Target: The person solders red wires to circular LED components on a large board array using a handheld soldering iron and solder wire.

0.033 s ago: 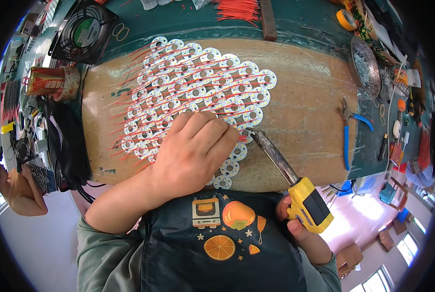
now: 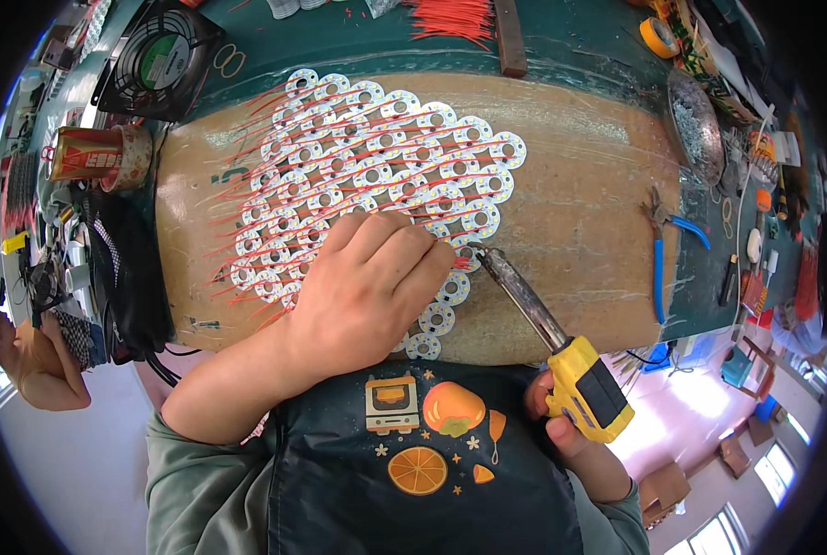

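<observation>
My right hand [image 2: 570, 427] is wrapped round the yellow handle of a soldering iron [image 2: 526, 301], its metal barrel pointing up and left. The iron's tip meets the right side of a small round white circuit board just beyond my left fingertips. My left hand [image 2: 367, 287] lies over the lower part of a sheet of ring-shaped circuit boards [image 2: 373, 174], fingers bent and pressed together. What they pinch is hidden under the hand; short red wire ends [image 2: 465, 264] show beside the fingertips. Red wires run in slanting rows across the boards and stick out on the left.
The boards lie on a brown work board [image 2: 580, 185] on a green table. Blue-handled cutters [image 2: 658, 250] and a metal bowl [image 2: 694, 129] are to the right. A black fan [image 2: 159, 60], a tin [image 2: 88, 154] and a bundle of red wires [image 2: 450, 20] stand around. Another person [image 2: 39, 361] sits left.
</observation>
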Action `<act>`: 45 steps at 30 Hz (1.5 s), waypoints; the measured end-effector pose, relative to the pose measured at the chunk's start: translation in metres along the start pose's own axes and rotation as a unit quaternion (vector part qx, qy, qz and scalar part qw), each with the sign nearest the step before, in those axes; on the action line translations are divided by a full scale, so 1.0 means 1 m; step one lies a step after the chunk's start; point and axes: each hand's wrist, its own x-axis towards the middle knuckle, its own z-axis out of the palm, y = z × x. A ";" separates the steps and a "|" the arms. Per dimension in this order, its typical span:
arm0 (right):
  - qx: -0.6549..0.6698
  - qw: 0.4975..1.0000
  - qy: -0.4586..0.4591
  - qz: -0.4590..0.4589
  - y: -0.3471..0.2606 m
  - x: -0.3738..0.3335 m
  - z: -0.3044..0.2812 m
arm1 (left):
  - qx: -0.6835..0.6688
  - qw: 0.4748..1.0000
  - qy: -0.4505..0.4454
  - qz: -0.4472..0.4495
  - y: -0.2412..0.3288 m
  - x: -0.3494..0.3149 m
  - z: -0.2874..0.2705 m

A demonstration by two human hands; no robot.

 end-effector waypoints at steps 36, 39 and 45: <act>-0.213 0.975 -0.068 0.011 -0.013 -0.010 -0.014 | -0.013 0.999 0.009 0.032 0.009 -0.004 -0.002; -0.203 0.977 -0.064 0.010 -0.012 -0.009 -0.013 | -0.014 1.000 0.008 0.026 0.011 -0.004 -0.001; -0.202 0.978 -0.043 -0.018 -0.015 -0.006 -0.007 | -0.008 1.000 0.004 0.022 0.011 -0.004 -0.002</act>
